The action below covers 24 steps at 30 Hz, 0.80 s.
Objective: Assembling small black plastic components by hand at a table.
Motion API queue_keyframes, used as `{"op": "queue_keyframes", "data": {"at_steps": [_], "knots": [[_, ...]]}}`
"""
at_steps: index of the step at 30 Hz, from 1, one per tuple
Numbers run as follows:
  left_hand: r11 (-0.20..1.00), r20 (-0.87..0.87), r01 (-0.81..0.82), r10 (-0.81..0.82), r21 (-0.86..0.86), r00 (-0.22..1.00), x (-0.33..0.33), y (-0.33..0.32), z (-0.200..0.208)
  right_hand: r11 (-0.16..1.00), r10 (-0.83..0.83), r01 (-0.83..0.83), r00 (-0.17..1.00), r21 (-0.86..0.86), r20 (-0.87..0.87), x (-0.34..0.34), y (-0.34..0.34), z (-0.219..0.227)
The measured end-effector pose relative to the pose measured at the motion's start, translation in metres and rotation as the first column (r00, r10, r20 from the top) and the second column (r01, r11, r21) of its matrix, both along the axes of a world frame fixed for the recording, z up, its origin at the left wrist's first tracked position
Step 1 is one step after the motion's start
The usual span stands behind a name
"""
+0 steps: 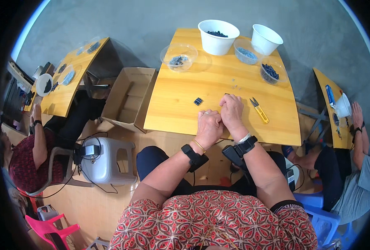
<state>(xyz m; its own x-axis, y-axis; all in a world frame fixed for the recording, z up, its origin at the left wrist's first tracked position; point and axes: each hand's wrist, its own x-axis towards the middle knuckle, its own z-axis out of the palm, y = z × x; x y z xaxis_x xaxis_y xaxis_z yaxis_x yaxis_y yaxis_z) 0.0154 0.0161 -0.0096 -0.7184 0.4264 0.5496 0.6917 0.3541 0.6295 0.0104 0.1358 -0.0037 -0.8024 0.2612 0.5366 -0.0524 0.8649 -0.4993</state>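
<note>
Side by side at the near part of the wooden table (172, 112), my left hand (210, 126) and my right hand (233, 110) touch each other with curled fingers. Both are closed, and whatever sits between their fingers is hidden. A dark speck shows at the far tip of my right hand. Beyond my left hand lies a small block of dark beads (198, 101). Yellow-handled thread snips (260, 112) rest just right of my right hand, with dark blades pointing away. A few tiny pale pieces (234, 83) are scattered farther back.
Along the back stand a white tub (218, 46) of dark pieces, another white tub (268, 41), and clear bowls of small parts (178, 66), (246, 58), (272, 79). A cardboard box (128, 118) and grey stool (110, 162) are left. People sit at tables on both sides.
</note>
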Motion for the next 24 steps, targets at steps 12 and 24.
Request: {"op": "queue_keyframes", "data": {"at_steps": [12, 24], "knots": [[0.997, -0.003, -0.041, 0.041, -0.059, 0.999, 0.002, 0.001, 0.008, 0.996, -0.060, 0.054, 0.994, 0.077, 0.088, 0.002, -0.002, 0.003], [0.891, 0.652, -0.078, -0.265, 0.447, 0.711, 0.009, -0.016, 0.037, 0.808, 0.194, -0.252, 0.967, -0.532, -0.163, 0.066, -0.003, 0.029]]}}
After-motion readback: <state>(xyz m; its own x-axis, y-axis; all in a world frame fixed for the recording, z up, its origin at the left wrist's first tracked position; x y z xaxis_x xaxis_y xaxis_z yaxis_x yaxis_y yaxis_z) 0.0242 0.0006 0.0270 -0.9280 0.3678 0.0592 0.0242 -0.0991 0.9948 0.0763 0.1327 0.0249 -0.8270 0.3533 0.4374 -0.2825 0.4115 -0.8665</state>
